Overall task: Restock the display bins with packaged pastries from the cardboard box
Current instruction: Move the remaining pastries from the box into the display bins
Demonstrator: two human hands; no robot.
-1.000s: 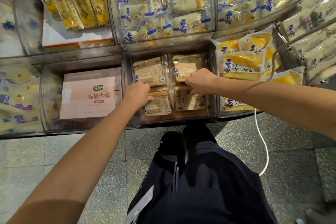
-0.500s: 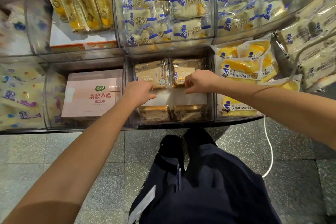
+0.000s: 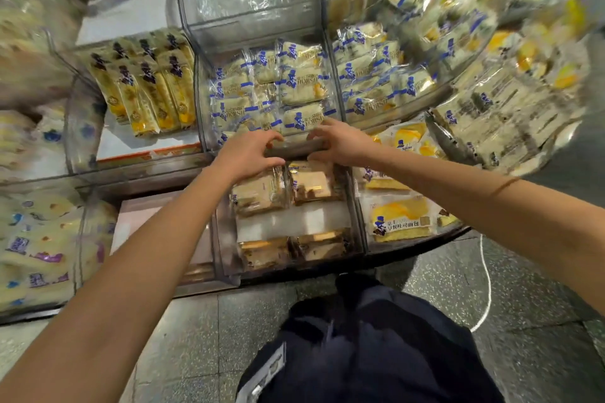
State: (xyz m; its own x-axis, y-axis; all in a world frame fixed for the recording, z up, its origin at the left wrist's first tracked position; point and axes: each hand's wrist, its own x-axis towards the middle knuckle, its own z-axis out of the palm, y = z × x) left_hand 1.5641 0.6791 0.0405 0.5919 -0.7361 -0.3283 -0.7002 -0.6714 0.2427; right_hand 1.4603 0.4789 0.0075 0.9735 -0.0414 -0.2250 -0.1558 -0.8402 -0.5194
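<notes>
My left hand (image 3: 248, 154) and my right hand (image 3: 339, 144) are side by side at the front rim (image 3: 291, 150) of the clear upper bin. Each hand has fingers over the rim and a thumb under it. That bin holds several blue-labelled pastry packs (image 3: 299, 83). Directly below is the lower clear bin (image 3: 357, 226) with two brown pastry packs (image 3: 262, 195) at the back, two more (image 3: 322, 245) at the front, and bare white liner (image 3: 294, 222) between them. No cardboard box of stock is in sight.
A pink printed box (image 3: 154, 219) lies in the lower left bin, partly behind my left forearm. Yellow-labelled long packs (image 3: 147, 91) fill the upper left bin and yellow toast packs (image 3: 401, 216) the lower right one. A white cord (image 3: 487, 288) hangs to the speckled floor.
Both hands rose from the brown packs in the lower bin to the upper bin's front rim. The view tilted up and blurred.
</notes>
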